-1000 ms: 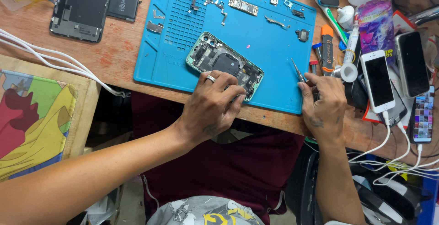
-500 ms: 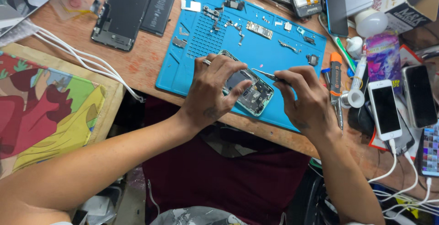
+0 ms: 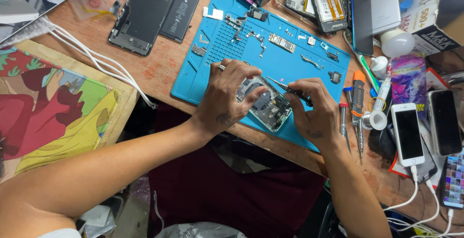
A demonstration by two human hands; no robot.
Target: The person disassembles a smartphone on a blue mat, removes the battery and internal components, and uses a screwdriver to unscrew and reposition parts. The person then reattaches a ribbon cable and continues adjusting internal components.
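An opened phone body (image 3: 268,107) with bare circuitry lies on a blue repair mat (image 3: 299,64). My left hand (image 3: 227,95) rests over its left half, fingers pressing it down. My right hand (image 3: 314,110) is closed on thin metal tweezers (image 3: 282,86), their tip pointing left over the phone's upper edge. Small screws and metal parts lie scattered on the mat beyond the hands.
A detached screen (image 3: 141,15) and black battery (image 3: 180,9) lie at the left of the mat. Screwdrivers (image 3: 357,107), a solder reel (image 3: 374,120) and several phones (image 3: 408,134) crowd the right. White cables (image 3: 104,61) cross a colourful board (image 3: 58,107).
Both hands moved from the table's front edge up onto the phone. The right hand brought the tweezers over it, and the view shifted so the mat sits more to the right.
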